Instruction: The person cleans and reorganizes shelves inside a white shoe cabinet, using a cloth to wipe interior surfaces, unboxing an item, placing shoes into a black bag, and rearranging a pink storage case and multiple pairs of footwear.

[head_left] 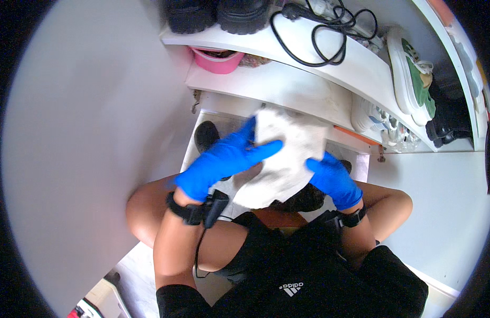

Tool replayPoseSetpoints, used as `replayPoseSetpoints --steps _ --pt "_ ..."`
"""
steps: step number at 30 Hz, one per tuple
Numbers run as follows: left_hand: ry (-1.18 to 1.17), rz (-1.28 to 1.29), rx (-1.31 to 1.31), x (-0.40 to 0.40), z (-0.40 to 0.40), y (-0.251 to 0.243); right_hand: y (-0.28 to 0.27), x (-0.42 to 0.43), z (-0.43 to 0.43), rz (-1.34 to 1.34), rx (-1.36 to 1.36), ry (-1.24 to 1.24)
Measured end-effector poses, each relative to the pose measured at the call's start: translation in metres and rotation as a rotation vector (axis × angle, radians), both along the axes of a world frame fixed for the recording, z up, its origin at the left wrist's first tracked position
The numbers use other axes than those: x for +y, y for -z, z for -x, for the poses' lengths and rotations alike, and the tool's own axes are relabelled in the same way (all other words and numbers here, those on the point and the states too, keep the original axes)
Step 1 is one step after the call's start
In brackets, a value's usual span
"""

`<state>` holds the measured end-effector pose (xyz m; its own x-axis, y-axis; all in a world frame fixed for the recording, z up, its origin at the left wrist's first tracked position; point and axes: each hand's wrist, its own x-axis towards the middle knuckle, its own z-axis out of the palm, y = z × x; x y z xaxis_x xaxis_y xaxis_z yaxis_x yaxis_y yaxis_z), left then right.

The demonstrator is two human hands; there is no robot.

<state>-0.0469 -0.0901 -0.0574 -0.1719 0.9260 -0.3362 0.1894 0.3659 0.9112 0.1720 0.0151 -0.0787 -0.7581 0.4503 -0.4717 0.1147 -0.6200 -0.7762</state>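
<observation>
A white cloth point(290, 155), smudged with grey and blurred in places, is spread between my two hands in front of the lower shelf. My left hand point(225, 157), in a blue glove, grips its left side, thumb across the front and the other fingers partly hidden. On the cloth's right edge, my right hand point(334, 179), also blue-gloved, holds on with the thumb in front and the fingers behind. Both wrists wear black straps. Below the cloth a dark shoe point(304, 198) shows partly between my legs.
White shelves point(269, 83) curve ahead, bearing black boots point(243, 16), a coiled black cable point(328, 59), a pink bucket point(219, 63), green-and-white sneakers point(418, 79) and white shoes point(364, 113). A white panel point(82, 119) stands left; another point(431, 206) stands right. A dark shoe point(206, 135) lies beneath.
</observation>
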Motion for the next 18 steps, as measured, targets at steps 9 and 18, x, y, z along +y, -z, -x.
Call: replayPoseSetpoints --steps 9,18 --pt "-0.361 -0.059 -0.386 0.026 -0.007 0.059 0.016 0.02 0.018 -0.164 0.046 0.011" --pt "-0.788 -0.43 0.993 0.066 0.071 0.112 0.026 0.016 -0.008 -0.404 -0.087 0.034"
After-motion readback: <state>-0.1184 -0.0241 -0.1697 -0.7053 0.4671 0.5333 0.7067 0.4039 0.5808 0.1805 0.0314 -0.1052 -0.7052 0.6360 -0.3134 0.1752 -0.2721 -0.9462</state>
